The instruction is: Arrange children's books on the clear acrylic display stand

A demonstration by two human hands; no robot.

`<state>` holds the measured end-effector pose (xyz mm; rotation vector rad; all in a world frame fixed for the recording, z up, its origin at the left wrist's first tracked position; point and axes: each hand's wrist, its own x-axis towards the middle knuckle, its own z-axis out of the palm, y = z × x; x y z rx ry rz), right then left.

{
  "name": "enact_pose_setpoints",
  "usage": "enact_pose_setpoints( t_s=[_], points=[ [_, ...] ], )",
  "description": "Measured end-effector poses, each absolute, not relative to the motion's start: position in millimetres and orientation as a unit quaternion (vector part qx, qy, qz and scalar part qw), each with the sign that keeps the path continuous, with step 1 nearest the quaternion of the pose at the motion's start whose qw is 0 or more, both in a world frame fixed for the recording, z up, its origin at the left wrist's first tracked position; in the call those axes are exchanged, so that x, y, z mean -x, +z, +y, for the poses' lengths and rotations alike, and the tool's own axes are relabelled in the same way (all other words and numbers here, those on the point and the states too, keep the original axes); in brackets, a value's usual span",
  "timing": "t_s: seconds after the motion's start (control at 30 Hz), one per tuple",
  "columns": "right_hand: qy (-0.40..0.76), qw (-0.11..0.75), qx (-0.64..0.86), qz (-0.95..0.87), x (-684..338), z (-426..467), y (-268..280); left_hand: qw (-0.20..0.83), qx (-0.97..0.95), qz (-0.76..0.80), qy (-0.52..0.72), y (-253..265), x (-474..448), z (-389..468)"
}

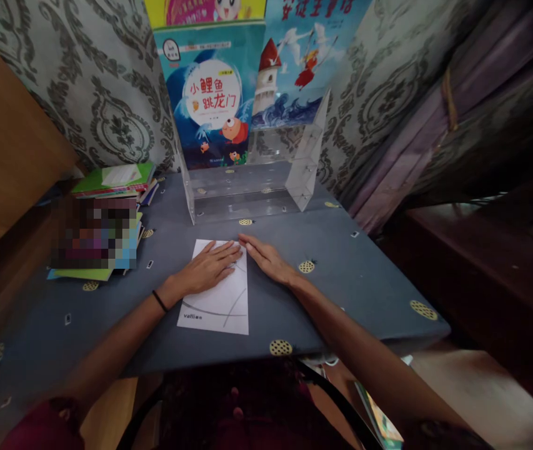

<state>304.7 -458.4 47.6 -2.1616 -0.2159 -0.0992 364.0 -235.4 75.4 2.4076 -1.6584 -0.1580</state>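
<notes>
A white sheet of paper (219,306) with grey curved lines and small print reading "valli" lies on the table in front of me. My left hand (212,267) rests flat on its upper part, fingers stretched toward the upper right, a black band round the wrist. Along the sheet's upper right edge is my right hand (268,259), standing on its side with the fingers held out straight. The fingertips of both hands come close together near the top right corner. I cannot tell whether the sheet is a single layer or folded.
A clear acrylic rack (238,203) at the back holds a carp picture book (214,137) and a blue storybook (313,69). Stacked books (83,274) stand at the left, more books (120,178) behind them. The grey pineapple-print tablecloth (341,281) covers the table. A purple curtain (397,156) hangs at right.
</notes>
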Motion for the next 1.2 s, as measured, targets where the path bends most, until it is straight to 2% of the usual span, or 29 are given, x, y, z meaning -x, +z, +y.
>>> enact_pose_setpoints(
  t_s=[0.2,0.47,0.63,0.7,0.8,0.9,1.07,1.2],
  points=[
    [-0.035,0.441,0.892,-0.094,-305.2,-460.1,44.7,0.112,-0.777,-0.611,-0.102,80.2,-339.5,-226.7],
    [-0.051,0.426,0.899,-0.093,-301.5,-453.3,47.2,0.167,-0.718,-0.66,-0.146,89.3,-280.8,-201.9],
    [-0.081,0.352,0.925,-0.121,-299.4,-445.6,46.5,0.197,-0.707,-0.654,-0.183,95.0,-264.8,-194.2],
    [-0.082,0.298,0.941,-0.137,-295.5,-440.3,47.8,0.24,-0.727,-0.62,-0.171,92.9,-268.4,-190.4],
    [-0.085,0.218,0.96,-0.154,-280.4,-421.7,53.7,0.336,-0.793,-0.5,-0.09,84.6,-285.0,-182.6],
    [-0.083,0.179,0.962,-0.191,-254.5,-385.3,61.4,0.375,-0.849,-0.372,-0.009,72.6,-308.9,-173.7],
    [-0.019,0.198,0.929,-0.313,-209.7,-333.9,66.6,0.266,-0.884,-0.384,0.027,49.6,-332.8,-166.0],
    [-0.015,0.202,0.937,-0.283,-186.7,-359.3,52.4,0.153,-0.906,-0.389,0.062,34.1,-326.7,-168.2]
  ],
)
